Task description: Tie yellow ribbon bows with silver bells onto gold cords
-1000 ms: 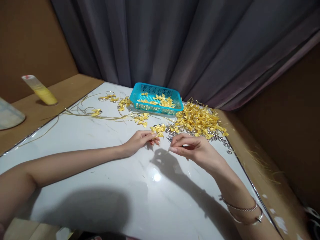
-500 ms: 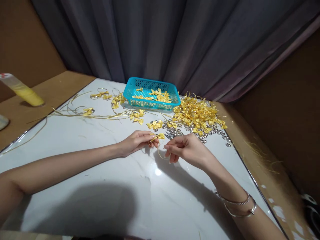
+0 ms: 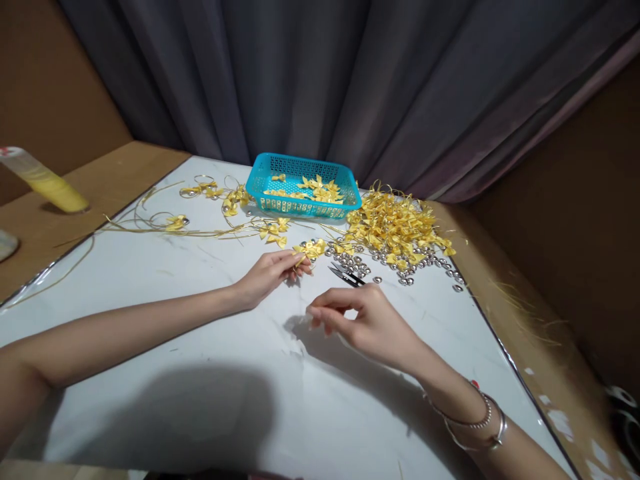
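My left hand (image 3: 273, 277) is closed in a pinch around thin gold cord, with a yellow ribbon bow partly hidden by its fingers. Just beyond those fingertips lies a small group of yellow bows (image 3: 311, 249). My right hand (image 3: 357, 319) hovers over the white table nearer to me, thumb and forefinger pressed together. Whatever is in that pinch is too small to make out. Thread snips with black handles (image 3: 346, 275) lie on the table just beyond the right hand, beside scattered silver beads (image 3: 357, 267).
A blue plastic basket (image 3: 305, 212) with yellow bows stands at the back. Right of it is a heap of yellow bows on cords (image 3: 395, 223). Corded bows (image 3: 175, 223) and long gold cords lie at the left. A tube with yellow contents (image 3: 53, 190) leans at far left.
My right hand has moved toward me and slightly left, away from the bow, uncovering the snips. My left hand has shifted slightly left and away from me, still pinching the cord.
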`<act>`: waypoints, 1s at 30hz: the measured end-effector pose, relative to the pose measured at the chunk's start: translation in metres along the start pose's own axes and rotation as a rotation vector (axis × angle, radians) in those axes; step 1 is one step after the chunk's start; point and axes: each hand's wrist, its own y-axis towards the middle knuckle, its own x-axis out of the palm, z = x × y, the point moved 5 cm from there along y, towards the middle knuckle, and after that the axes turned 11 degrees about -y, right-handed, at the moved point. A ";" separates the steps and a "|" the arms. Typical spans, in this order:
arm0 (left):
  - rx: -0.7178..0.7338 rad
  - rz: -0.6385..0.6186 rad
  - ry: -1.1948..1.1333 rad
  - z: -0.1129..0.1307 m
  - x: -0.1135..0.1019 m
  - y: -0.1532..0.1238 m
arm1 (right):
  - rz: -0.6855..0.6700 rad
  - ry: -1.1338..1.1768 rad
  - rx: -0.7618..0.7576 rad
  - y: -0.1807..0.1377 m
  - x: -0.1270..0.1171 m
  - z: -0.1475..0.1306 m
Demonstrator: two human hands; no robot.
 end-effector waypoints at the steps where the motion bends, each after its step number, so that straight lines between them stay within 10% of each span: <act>1: 0.014 0.018 0.001 0.000 -0.001 0.001 | -0.014 -0.012 -0.047 -0.002 0.005 -0.003; 8: 0.014 0.050 -0.036 0.003 0.000 0.000 | -0.060 0.104 -0.049 0.001 0.028 -0.001; 30: -0.143 -0.189 -0.144 -0.001 0.012 -0.009 | 0.151 0.237 0.299 0.011 -0.007 0.032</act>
